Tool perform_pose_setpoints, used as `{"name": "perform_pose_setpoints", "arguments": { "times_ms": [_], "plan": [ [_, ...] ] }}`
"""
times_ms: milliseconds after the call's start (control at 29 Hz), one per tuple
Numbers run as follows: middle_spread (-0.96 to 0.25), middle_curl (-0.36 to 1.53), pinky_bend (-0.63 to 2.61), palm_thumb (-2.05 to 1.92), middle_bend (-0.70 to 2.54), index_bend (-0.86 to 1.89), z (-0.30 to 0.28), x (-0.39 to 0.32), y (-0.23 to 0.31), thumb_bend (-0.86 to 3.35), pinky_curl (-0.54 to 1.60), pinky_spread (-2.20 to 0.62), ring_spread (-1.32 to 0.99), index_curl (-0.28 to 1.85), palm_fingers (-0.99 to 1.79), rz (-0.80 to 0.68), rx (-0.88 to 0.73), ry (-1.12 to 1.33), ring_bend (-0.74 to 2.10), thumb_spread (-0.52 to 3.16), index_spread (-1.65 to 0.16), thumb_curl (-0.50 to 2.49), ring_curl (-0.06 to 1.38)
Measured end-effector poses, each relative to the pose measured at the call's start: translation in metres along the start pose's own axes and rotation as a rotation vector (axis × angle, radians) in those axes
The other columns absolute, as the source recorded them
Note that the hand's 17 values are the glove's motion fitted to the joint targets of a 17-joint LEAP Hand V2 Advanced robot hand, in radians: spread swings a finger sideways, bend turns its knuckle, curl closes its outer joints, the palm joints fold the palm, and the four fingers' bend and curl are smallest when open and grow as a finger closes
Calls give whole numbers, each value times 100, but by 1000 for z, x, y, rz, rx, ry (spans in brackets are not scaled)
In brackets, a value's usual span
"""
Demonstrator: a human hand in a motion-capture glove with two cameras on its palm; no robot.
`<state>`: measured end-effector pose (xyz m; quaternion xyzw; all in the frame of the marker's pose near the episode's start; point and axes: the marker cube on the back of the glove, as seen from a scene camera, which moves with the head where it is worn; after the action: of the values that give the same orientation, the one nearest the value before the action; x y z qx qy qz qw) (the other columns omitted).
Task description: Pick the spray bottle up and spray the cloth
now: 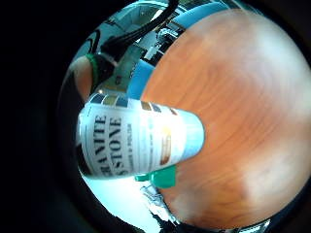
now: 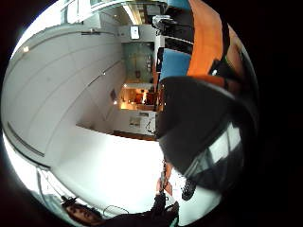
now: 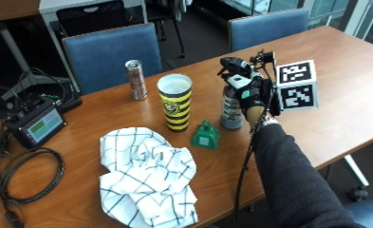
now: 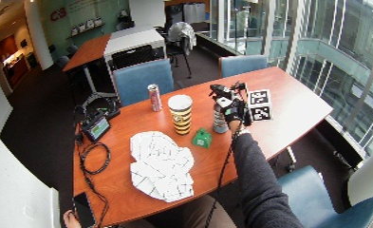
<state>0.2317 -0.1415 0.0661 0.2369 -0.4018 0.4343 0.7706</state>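
Spray bottle [image 3: 231,108] upright on table [image 3: 338,85], right hand [image 3: 252,95] fingers curled round it

Striped cup [image 3: 175,101]; can [image 3: 135,79]; green bell [image 3: 205,136].

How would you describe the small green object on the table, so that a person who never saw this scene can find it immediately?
Start from the wooden table and find the white checked cloth near its front edge. Just beyond the cloth stands a tall yellow-and-black striped cup, with the spray bottle to its side, gripped by the gloved right hand. The green object sits low between them, the only green, bell-like thing there.
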Motion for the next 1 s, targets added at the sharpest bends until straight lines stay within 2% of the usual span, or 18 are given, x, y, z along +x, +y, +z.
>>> {"name": "perform_pose_setpoints", "arguments": {
  "times_ms": [449,691,1001],
  "plan": [
    [-27,47,16,97,41,30,10,-19,-3,-3,21,-4,-22,45,120,-203,-3,-50,41,61,-32,54,41],
    [-27,46,40,93,37,25,10,-43,-1,-4,30,-19,-22,46,135,-274,9,-75,42,56,-31,58,42],
    [-27,47,46,91,38,24,9,-49,-5,-4,36,-28,-23,48,136,-314,44,-97,47,52,-30,62,44]
  ]
}}
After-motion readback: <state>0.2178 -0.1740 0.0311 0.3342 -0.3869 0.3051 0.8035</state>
